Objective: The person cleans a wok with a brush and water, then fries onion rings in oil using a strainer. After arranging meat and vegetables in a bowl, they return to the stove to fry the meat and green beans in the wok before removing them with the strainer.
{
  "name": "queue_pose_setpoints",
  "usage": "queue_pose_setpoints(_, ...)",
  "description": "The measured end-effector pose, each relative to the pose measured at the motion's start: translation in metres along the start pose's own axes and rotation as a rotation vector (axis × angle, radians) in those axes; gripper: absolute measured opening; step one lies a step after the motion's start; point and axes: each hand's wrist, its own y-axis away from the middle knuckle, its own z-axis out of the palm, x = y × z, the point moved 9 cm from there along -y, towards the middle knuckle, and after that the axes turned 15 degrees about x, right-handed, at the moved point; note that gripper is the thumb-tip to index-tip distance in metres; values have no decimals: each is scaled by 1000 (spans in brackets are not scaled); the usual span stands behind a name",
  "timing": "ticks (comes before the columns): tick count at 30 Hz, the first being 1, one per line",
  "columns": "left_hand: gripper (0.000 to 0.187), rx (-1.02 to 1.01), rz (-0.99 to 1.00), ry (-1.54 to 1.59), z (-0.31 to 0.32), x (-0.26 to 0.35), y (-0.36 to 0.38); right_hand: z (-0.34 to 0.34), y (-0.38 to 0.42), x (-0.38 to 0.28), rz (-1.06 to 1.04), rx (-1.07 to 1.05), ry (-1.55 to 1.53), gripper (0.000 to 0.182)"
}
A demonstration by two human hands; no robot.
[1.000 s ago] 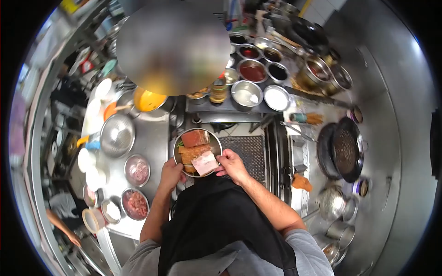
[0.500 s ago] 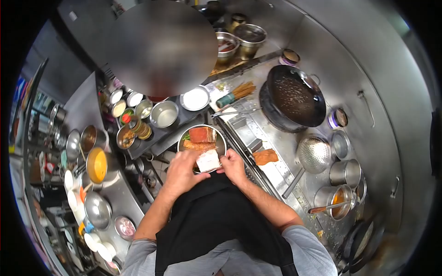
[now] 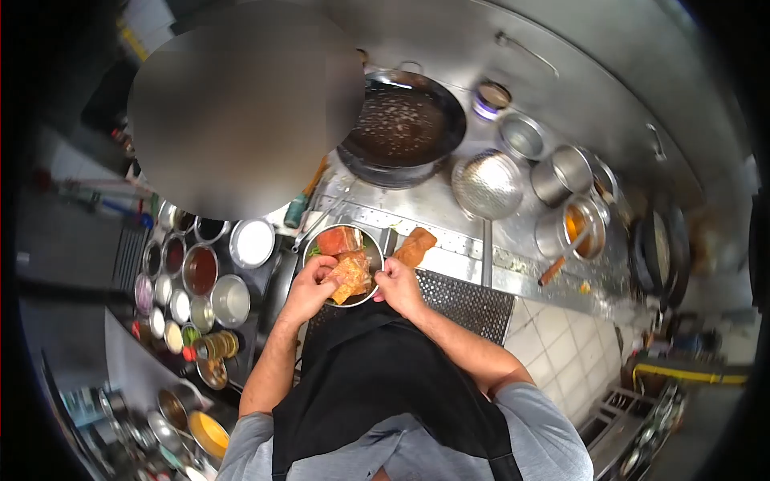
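Note:
A round metal bowl (image 3: 377, 239) sits in front of my apron with chunks of meat in it. My left hand (image 3: 308, 290) reaches over its near left side, thumb and fingers closed on a golden-brown piece of meat (image 3: 350, 276) with a rough surface. My right hand (image 3: 400, 289) is closed on the bowl's right rim, thumb at the edge and fingertips partly hidden. Behind the golden-brown piece lies a reddish chunk of meat (image 3: 337, 240), with some green leaves (image 3: 314, 252) at its left. Another browned piece of meat (image 3: 415, 247) lies on the steel counter right of the bowl.
A black wok (image 3: 401, 124) of dark bubbling liquid stands beyond the bowl. A perforated ladle (image 3: 488, 184) lies on the counter, with metal pots (image 3: 563, 175) to its right. Several seasoning containers (image 3: 200, 268) stand at left. A blurred round patch hides the upper left.
My view has turned to the right. The piece under my left hand showed a pale, white face before; a golden-brown piece shows there now. My right hand stays at the bowl's rim.

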Motion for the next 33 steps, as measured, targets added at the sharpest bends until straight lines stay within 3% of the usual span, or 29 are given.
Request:
queue_pose_setpoints(2, 34, -83, -25, -72, 5, 5, -11, -8, 4, 4, 23, 91, 8, 14)
queue_pose_setpoints(6, 24, -150, 190, -369, 23, 36, -15, -18, 14, 7, 33, 276, -19, 13)
queue_pose_setpoints(8, 25, 87, 909, -595, 26, 96, 3, -21, 14, 16, 54, 330, -80, 12)
queue_pose_setpoints(12, 28, 52, 944, -585, 28, 99, 1, -22, 18, 24, 65, 435, -123, 13)
queue_pose_setpoints(13, 38, 45, 969, -598, 28, 102, 5, -22, 20, 21, 58, 452, -129, 13)
queue_pose_setpoints(19, 55, -53, 850, -654, 17, 99, -1, -7, 22, 17, 39, 454, -94, 15)
queue_pose_setpoints(23, 54, -47, 921, -712, 3, 99, 1, 7, 20, 20, 58, 404, -54, 9)
queue_pose_setpoints(25, 49, -31, 438, -376, -23, 58, -31, 14, 20, 15, 74, 380, -94, 9)
queue_pose_setpoints(28, 41, -45, 102, 222, -62, 38, -50, 19, 17, 16, 70, 345, -160, 8)
queue_pose_setpoints(33, 39, 107, 152, 245, -121, 78, -36, 17, 16, 16, -1, 310, -239, 6)
